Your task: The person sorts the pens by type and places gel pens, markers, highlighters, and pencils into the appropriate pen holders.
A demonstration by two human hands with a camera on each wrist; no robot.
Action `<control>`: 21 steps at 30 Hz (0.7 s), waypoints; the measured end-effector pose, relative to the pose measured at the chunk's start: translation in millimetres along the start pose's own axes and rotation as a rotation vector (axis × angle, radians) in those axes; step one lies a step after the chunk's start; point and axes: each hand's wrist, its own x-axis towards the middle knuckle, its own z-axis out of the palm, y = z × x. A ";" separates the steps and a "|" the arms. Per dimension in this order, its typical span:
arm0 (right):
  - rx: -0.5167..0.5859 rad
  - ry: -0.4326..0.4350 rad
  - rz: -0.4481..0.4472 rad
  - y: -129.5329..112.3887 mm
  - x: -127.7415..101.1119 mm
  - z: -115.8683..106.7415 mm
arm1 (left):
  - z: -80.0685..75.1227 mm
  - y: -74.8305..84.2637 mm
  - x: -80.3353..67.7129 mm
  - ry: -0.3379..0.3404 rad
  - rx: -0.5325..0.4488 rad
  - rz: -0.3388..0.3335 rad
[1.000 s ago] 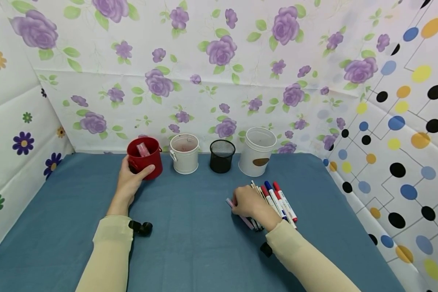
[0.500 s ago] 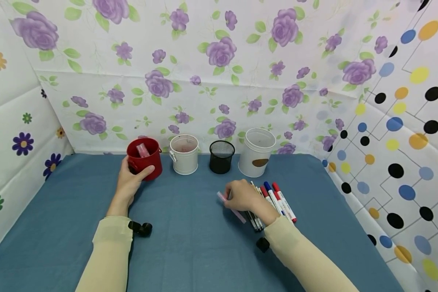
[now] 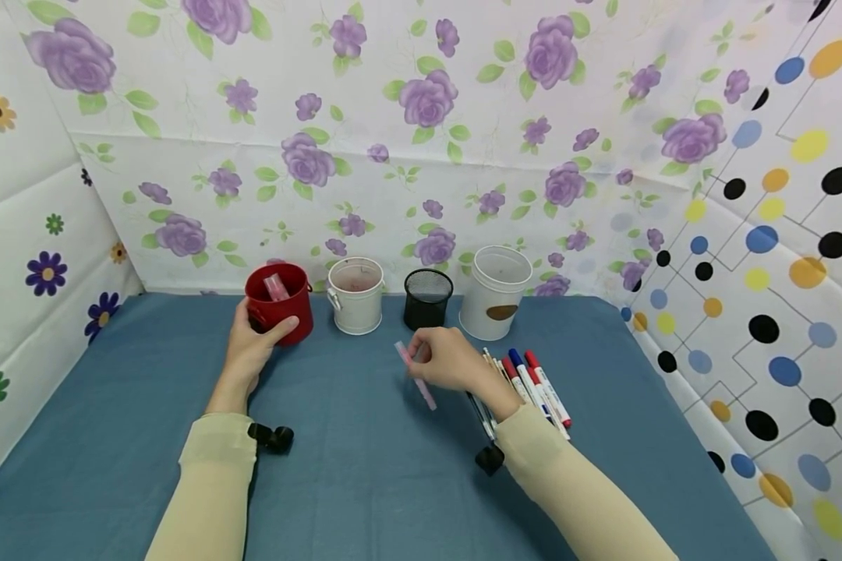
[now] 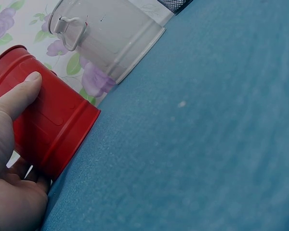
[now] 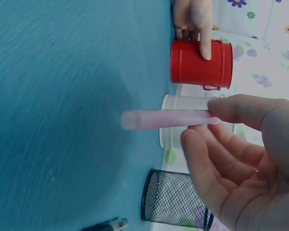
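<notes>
A red metal bucket [image 3: 296, 310] stands at the back left of the table, with a pink stick-like item [image 3: 276, 287] leaning inside it. My left hand [image 3: 248, 351] grips this bucket from the left, thumb across its front; some fingers are hidden behind it in the left wrist view. Between thumb and fingertips of my right hand [image 3: 451, 360] is a slim pale pink stick [image 5: 159, 119] with a translucent end, too plain to tell its kind. It hangs tilted above the cloth, before the white bucket [image 3: 356, 300] and the black mesh cup [image 3: 428, 304].
A taller white bucket [image 3: 493, 300] with a brown oval mark stands at the right end of the row. Several red and blue markers [image 3: 542, 389] lie at the right of the blue cloth [image 3: 337, 467], beside several thin pens [image 3: 482, 414] partly under my right arm.
My right hand has lifted the pink stick from beside the pens and carried it left and away from me. The left hand and red bucket stay where they were.
</notes>
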 end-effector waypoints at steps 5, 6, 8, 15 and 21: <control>0.088 0.076 -0.062 -5.1 12.4 1.2 | 0.0 0.3 0.3 0.002 0.001 0.001; 0.103 0.091 -0.070 -7.2 15.5 1.4 | 0.0 0.2 0.5 0.002 0.002 0.002; 0.131 0.123 -0.079 -13.3 22.0 1.2 | -0.4 0.0 0.9 0.003 0.003 0.002; 0.190 0.217 -0.108 -43.4 48.8 -1.0 | -0.8 -1.7 1.2 0.008 -0.004 -0.005; 0.265 0.273 -0.131 -68.6 69.9 -5.9 | 0.0 -0.6 0.9 0.003 -0.007 -0.013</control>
